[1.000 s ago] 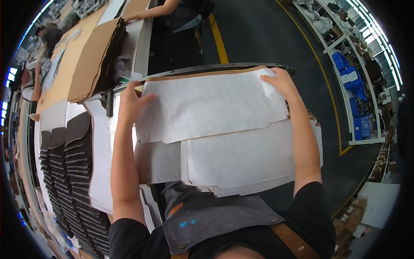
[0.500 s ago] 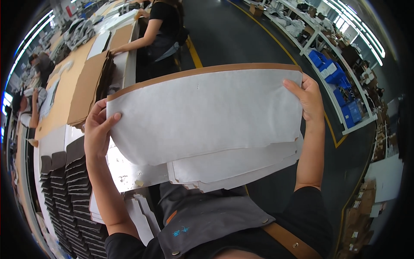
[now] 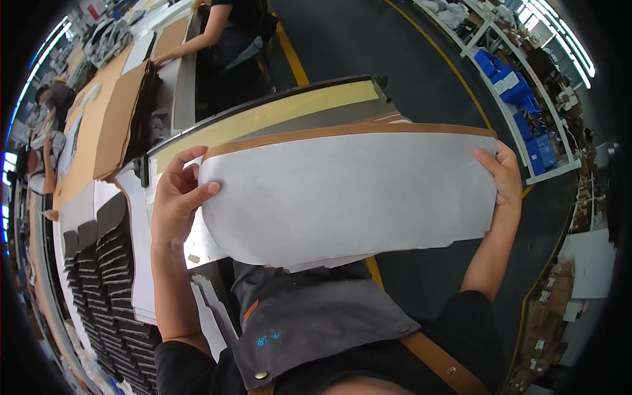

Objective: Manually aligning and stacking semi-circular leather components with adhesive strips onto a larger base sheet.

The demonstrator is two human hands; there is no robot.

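A wide white panel [image 3: 349,194] with a brown strip along its far edge spans the space in front of me, held up by both ends. My left hand [image 3: 181,194] pinches its left end, thumb on the white face and fingers curled behind. At the far right corner my right hand [image 3: 501,174] grips it the same way, its fingers partly hidden. More white sheets [image 3: 329,263] peek out below its near edge. Behind the panel is a work surface with a yellow strip [image 3: 283,118] and a dark far rail; brown-edged pieces [image 3: 385,120] lie on it.
Stacks of dark grey curved pieces [image 3: 108,283] stand at the left. Beyond them, brown sheets [image 3: 122,122] are piled on a long table, where a co-worker's arm [image 3: 191,47] reaches in. White shelving with blue bins [image 3: 510,85] runs along the right.
The panel has come nearer and to the right with both hands, and sits flatter. The yellow-stripped work surface behind it has come into view. The sheets beneath are now mostly covered.
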